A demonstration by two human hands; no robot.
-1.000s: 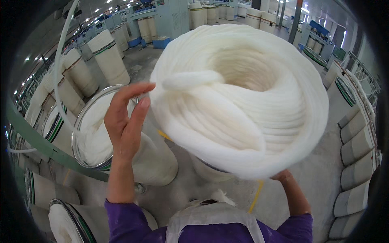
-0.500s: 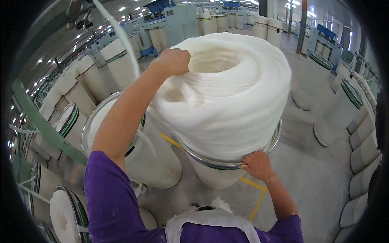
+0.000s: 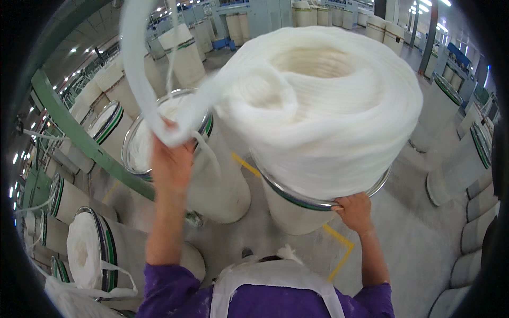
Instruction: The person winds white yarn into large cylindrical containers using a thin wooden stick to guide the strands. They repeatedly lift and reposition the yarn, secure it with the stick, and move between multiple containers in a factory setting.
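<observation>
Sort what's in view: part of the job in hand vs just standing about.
In hand:
- white strand, looped at the left hand, blurred
- large white fibre coil, rising above its can
- metal rim, gripped by the right hand

Apparently just about:
- lower-left can
- far-right can
- green rail
- yellow floor line

You have a grey floor beneath everything, bearing a bent yellow line; ahead of you, a pale can stands directly on it; a second can stands just to its left; two metal-rimmed cans stand apart at right, near a curving row of cans.
</observation>
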